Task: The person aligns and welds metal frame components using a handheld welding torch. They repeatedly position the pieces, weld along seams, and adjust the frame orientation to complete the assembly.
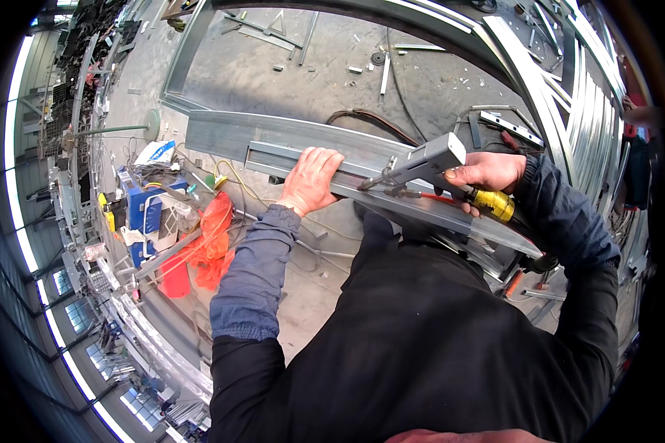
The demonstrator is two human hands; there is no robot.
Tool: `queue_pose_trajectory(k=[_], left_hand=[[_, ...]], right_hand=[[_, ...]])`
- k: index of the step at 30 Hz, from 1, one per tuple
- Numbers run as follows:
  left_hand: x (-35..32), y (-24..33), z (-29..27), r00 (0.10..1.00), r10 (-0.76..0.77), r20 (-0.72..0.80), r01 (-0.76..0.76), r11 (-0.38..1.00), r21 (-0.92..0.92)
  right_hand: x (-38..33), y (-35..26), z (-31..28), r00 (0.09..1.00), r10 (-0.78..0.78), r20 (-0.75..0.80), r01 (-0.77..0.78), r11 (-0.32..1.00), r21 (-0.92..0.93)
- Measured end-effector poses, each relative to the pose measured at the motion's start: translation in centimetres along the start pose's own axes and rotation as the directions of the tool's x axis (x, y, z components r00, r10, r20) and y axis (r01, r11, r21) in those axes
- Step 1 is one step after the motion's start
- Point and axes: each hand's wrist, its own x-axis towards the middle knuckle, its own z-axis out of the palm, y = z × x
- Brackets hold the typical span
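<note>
Concrete workshop floor [310, 66], scrap bits. Left hand [310, 179] flat, fingers over grey steel channel [273, 155], long axis left-right. Right hand [488, 172] wrapped around grey gun tool [425, 161], nose pointing left onto channel.

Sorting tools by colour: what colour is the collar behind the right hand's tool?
Yellow-gold collar, at the right hand; head view.
</note>
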Motion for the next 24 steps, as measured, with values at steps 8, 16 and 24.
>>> queue_pose_trajectory(k=[8,16,24], left_hand=[[0.4,0.5,-1.4,0.998,-0.007,0.066,0.013,0.997,-0.079],[0.4,-0.3,-0.9,0.992,-0.025,0.121,0.038,0.993,-0.111],[0.5,-0.1,-1.3,0.985,-0.055,0.162,0.071,0.993,-0.093]], right_hand=[[0.4,0.5,-0.8,0.999,0.033,0.042,-0.034,0.999,0.033],[0.8,0.2,-0.9,0.997,0.02,0.075,-0.021,1.0,0.004],[1.3,0.5,-1.4,0.994,0.025,0.106,-0.025,1.0,-0.002]])
